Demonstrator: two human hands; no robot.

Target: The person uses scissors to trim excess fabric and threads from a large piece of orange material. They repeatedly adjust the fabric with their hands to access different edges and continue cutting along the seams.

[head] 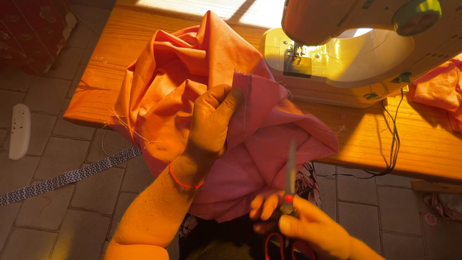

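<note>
My left hand [209, 120] grips a bunched pink fabric [250, 163], thumb pressed near a stitched seam edge. The cloth spills from the wooden table [110, 72] down toward my lap. A thin red cord circles that wrist. Low in the view, my right hand [308, 226] holds red-handled scissors [290, 192], blades pointing up at the fabric's lower fold without touching it. The blades look closed and blurred.
A white sewing machine [346, 53] stands on the table at upper right, its black cable [394, 139] hanging over the edge. More pink cloth [440, 89] lies at far right. A patterned strap [67, 178] and a white object [19, 130] lie on the tiled floor.
</note>
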